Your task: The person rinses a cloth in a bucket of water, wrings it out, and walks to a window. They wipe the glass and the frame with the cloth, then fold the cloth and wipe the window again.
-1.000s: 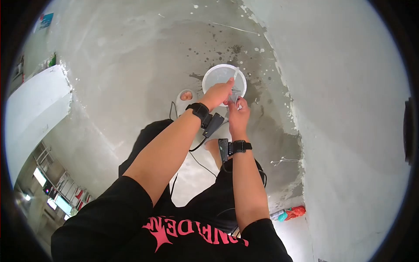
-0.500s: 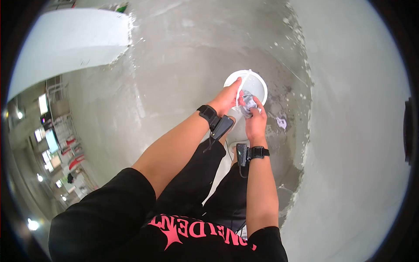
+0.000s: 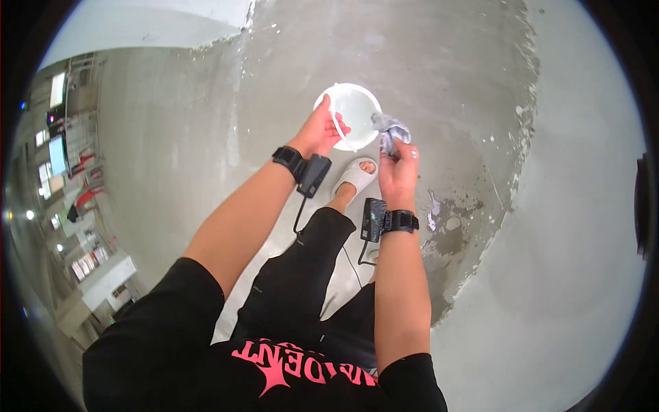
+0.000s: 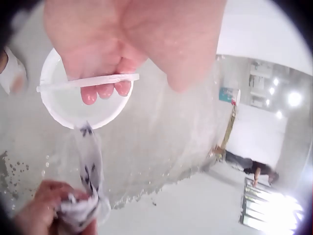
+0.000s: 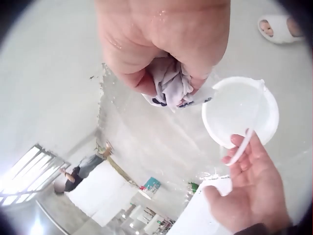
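Note:
My left hand (image 3: pixel 318 130) holds the white handle (image 4: pixel 98 81) of a round white bucket (image 3: pixel 376 103). The handle lies across its hooked fingers, while the thumb stands out to the side in the right wrist view. Pale water shows inside the bucket. To the right of the rim, my right hand (image 3: pixel 398 173) grips a bunched, wet-looking whitish cloth (image 3: pixel 392 128) with dark printed marks. One end of the cloth (image 4: pixel 89 156) sticks out from the fingers toward the bucket rim.
The grey concrete floor (image 3: pixel 425 62) has a wet patch (image 3: pixel 449 233) at right, beside a pale wall (image 3: pixel 583 206). A foot in a light slipper (image 3: pixel 357 172) stands just below the bucket. Another person (image 4: pixel 249 165) is far off by a bright window.
Earlier both hands were together at the bucket's near rim. Now the right hand has drawn the cloth away to the right, and the left holds the handle; the view has turned.

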Available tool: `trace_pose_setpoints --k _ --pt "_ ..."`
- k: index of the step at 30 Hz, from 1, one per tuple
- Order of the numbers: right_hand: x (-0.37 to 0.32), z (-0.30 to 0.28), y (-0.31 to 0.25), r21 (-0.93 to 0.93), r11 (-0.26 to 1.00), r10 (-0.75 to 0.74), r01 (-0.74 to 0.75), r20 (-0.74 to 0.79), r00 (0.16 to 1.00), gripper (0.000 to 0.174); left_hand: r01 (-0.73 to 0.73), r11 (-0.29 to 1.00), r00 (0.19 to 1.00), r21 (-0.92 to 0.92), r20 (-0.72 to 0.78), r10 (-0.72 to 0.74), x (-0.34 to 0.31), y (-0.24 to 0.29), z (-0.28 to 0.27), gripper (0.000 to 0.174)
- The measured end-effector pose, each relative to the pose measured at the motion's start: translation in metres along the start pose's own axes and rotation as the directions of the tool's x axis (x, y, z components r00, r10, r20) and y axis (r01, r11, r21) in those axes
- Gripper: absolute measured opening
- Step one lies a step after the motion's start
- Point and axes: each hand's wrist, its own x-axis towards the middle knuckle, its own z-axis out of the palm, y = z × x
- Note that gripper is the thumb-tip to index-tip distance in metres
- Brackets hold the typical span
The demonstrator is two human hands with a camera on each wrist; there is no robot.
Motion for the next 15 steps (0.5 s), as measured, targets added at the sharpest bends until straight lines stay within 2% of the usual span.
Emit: trace_pose_setpoints --k 1,2,4,5,7,9,11,13,14,15 --pt "0.019 0.017 -0.003 0.084 0.996 -0.018 0.018 -0.003 1.000 0.015 0.013 0.999 0.999 -0.048 -0.043 -0.015 0.022 0.012 -0.018 0.060" --pt "0.035 0.033 -0.006 0.068 0.997 -0.026 0.027 -0.004 1.000 0.015 0.017 0.998 0.999 -0.064 -0.034 -0.019 0.049 0.028 -0.032 0.060" --pt "0.034 0.038 -0.011 0.162 0.986 -0.023 0.025 -0.014 1.000 0.023 -0.012 0.990 0.992 -0.143 -0.125 -0.006 0.083 0.045 -0.075 0.059" --pt "0.034 0.043 -0.017 0.137 0.990 -0.021 0.025 -0.028 0.999 0.023 0.005 0.986 0.992 -0.165 -0.126 -0.026 0.098 0.056 -0.093 0.059" --pt "0.037 0.048 -0.041 0.220 0.974 -0.042 0.042 -0.006 0.999 0.039 -0.030 0.999 0.992 0.026 -0.120 0.033 0.138 0.077 -0.118 0.059" --pt "0.029 0.048 -0.071 0.231 0.973 -0.026 0.020 0.024 0.999 0.049 -0.051 0.997 0.991 0.057 -0.121 0.058 0.191 0.093 -0.154 0.058" --pt "0.022 0.039 -0.104 0.219 0.972 -0.077 0.085 -0.046 0.996 0.046 -0.051 0.995 0.990 0.090 -0.124 0.062 0.219 0.090 -0.180 0.057" --pt "0.018 0.025 -0.138 0.184 0.976 -0.104 0.114 -0.060 0.993 0.047 0.077 0.951 0.972 0.301 -0.236 -0.004 0.234 0.104 -0.193 0.058" --pt "0.017 0.017 -0.153 0.175 0.977 -0.109 0.120 -0.073 0.991 0.047 0.090 0.951 0.972 0.295 -0.232 -0.020 0.239 0.105 -0.201 0.058" --pt "0.013 0.010 -0.168 0.148 0.971 -0.172 0.188 -0.117 0.978 0.047 0.083 0.934 0.971 0.348 -0.241 0.004 0.243 0.103 -0.207 0.064"
